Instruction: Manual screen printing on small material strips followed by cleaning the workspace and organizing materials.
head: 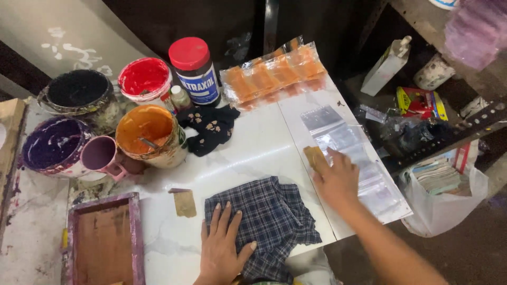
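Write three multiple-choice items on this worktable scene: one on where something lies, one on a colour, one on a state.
1. Where does the left hand rest?
A. on the plaid cloth
B. on the wooden frame
C. in a paint can

2. What colour is the lid of the dark jar?
A. blue
B. red
C. white

3. In what state is the can of orange paint?
A. sealed with a lid
B. tipped on its side
C. open and upright

Answers:
1. A: the palm lies flat, fingers spread, on the plaid cloth at the near edge of the white table.
2. B: the cap on top is plain red.
3. C: the orange inside shows from above, with a stick in it.

The right hand lies at a small brown block beside the clear plastic bags.
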